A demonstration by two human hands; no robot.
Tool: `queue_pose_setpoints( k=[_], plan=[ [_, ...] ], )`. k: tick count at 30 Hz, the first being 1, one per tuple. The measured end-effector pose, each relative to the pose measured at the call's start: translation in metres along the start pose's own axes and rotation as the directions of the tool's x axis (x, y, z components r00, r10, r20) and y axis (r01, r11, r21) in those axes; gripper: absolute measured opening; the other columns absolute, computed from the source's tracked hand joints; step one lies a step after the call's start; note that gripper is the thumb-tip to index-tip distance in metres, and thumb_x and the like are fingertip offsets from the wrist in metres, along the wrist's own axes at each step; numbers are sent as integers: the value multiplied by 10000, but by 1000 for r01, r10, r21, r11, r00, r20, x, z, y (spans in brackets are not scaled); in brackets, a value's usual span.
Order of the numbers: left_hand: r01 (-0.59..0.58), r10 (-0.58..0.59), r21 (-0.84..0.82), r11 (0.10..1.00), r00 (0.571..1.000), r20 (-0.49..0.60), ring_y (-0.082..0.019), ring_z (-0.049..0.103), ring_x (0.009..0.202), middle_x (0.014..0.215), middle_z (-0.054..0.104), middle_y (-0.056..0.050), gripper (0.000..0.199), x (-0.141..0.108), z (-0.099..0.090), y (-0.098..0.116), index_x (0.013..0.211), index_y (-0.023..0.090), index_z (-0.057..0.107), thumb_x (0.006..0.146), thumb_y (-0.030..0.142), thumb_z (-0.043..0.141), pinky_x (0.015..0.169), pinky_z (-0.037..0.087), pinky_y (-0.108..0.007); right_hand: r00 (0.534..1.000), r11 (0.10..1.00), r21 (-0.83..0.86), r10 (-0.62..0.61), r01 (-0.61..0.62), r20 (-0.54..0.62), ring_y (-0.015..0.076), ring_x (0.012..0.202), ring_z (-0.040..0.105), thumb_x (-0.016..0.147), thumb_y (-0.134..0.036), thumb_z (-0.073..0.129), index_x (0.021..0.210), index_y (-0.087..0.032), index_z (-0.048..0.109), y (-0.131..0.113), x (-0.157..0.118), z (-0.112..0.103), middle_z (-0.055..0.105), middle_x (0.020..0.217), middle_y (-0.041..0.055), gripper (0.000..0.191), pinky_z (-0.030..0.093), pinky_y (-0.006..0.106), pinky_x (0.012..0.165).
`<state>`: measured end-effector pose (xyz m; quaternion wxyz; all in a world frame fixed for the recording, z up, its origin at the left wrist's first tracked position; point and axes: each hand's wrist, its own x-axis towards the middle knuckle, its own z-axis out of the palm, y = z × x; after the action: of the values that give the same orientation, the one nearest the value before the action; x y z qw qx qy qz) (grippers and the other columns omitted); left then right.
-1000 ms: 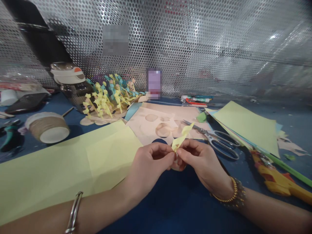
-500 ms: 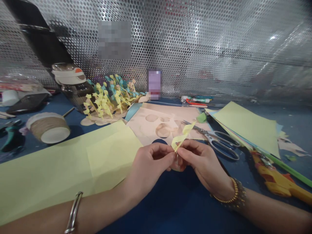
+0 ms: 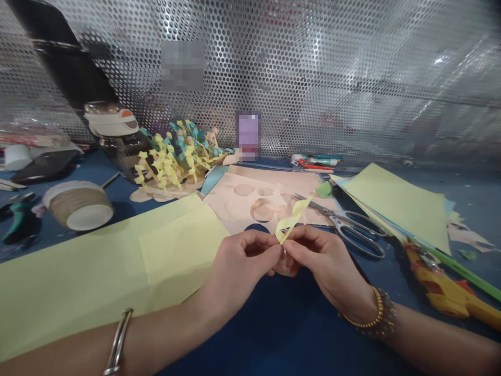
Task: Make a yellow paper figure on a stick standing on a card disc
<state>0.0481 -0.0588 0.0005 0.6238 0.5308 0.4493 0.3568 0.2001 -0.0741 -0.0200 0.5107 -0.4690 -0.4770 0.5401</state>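
Note:
A narrow yellow paper strip [image 3: 298,210], curled and notched, rises from between my fingertips above the blue table. My left hand [image 3: 246,263] pinches its lower end between thumb and fingers. Right beside it, my right hand [image 3: 317,256] is closed on the same strip, thumb against the fingers. The strip's bottom end is hidden by the fingertips. Just behind my right hand lie scissors [image 3: 344,224] with their blades partly apart, resting over peach paper [image 3: 223,201] with round holes cut in it. A yellow sheet [image 3: 97,277] lies under and beside my left forearm.
Yellow, blue and peach paper flowers [image 3: 168,159] stand at the back left beside a dark bottle [image 3: 121,141]. A twine roll [image 3: 78,205] lies at left. On the right are stacked papers [image 3: 399,201] and a yellow glue gun [image 3: 442,284]. A perforated metal panel [image 3: 313,78] closes the back.
Almost nothing differs. The fingers of my right hand have shifted slightly at the base of the strip, and both hands keep their place.

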Motion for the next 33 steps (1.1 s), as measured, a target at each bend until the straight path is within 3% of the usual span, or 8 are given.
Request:
queue_pose_setpoints(
  k=[33],
  plan=[
    [-9,9,-29,1000,1000,4,-116,619,577,581,661,11,79,0,0,-2,662,153,628,721,202,642,565,463,-208,1000,1000,-14,26,-26,-8,87,469,559,760,-290,686,673,-170,645,-2,-1,0,617,517,-26,155,465,204,461]
  ],
)
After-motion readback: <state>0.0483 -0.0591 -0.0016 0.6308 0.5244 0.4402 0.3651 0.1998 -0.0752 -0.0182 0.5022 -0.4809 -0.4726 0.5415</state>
